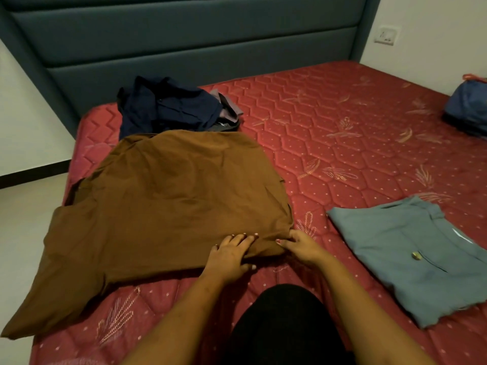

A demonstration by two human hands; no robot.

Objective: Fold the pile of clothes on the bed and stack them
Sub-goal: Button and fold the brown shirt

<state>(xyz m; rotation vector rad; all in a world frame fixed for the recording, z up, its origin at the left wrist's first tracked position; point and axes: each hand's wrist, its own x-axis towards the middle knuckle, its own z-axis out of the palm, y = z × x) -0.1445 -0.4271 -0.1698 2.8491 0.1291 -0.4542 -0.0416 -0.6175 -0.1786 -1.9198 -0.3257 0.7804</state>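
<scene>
A large brown garment (163, 201) lies spread flat across the left half of the red mattress (342, 143). My left hand (232, 255) lies flat on its near right edge, fingers straight and pressing the cloth down. My right hand (300, 245) pinches the garment's near right corner between thumb and fingers. A folded grey-blue garment (411, 254) rests on the mattress to the right. Behind the brown garment sits an unfolded pile of dark navy and grey clothes (176, 106).
The padded blue-grey headboard (184, 35) rises behind the pile. A blue bag (469, 106) sits at the far right edge of the mattress. Floor shows past the mattress's left edge. My dark-clothed lap (284, 325) is at the near edge.
</scene>
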